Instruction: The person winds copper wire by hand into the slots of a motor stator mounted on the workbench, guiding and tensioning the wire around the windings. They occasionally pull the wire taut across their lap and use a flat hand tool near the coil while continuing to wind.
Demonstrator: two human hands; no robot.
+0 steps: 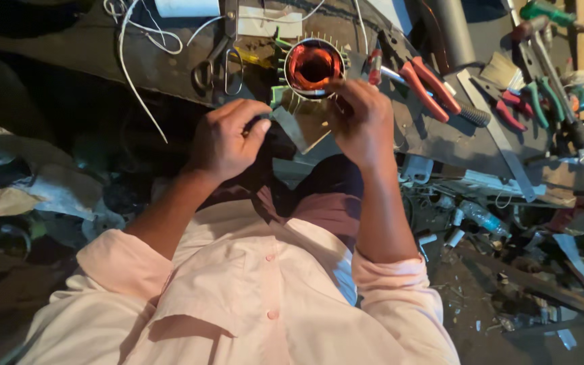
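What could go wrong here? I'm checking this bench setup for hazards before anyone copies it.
1. The right hand grips the rim of the copper-wound ring, where thin pins stick out; they could prick fingers or bend.
2. The left hand holds a small dark tool close by; a slip might nick the copper winding.
3. Scissors and red-handled pliers crowd the dark bench, and white wire trails off it, so a snag may drag tools down.
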